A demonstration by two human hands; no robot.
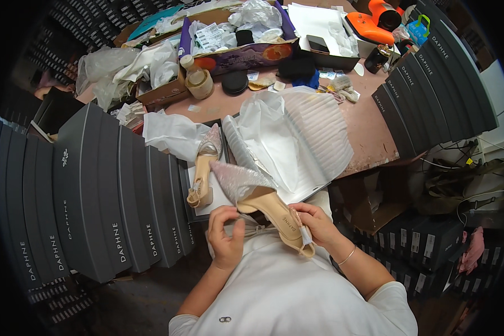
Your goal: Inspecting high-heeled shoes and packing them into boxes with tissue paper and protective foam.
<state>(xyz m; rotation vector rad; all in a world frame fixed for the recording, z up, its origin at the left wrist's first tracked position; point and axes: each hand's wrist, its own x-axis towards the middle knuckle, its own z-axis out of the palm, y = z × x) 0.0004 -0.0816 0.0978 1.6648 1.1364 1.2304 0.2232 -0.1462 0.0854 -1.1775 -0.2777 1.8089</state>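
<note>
hands steady a pointed glitter slingback shoe (266,204) over the lap.
left hand (225,238) pinches its side, right hand (318,224) clamps the heel strap; firm support there seems wise.

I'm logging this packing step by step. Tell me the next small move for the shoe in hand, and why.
Probably lay the held shoe into the open box beside its mate. Both hands hold it: the left hand at its middle, the right hand at the heel strap. The mate already lies in the box, on the table just ahead, with white tissue paper spread alongside.
</note>
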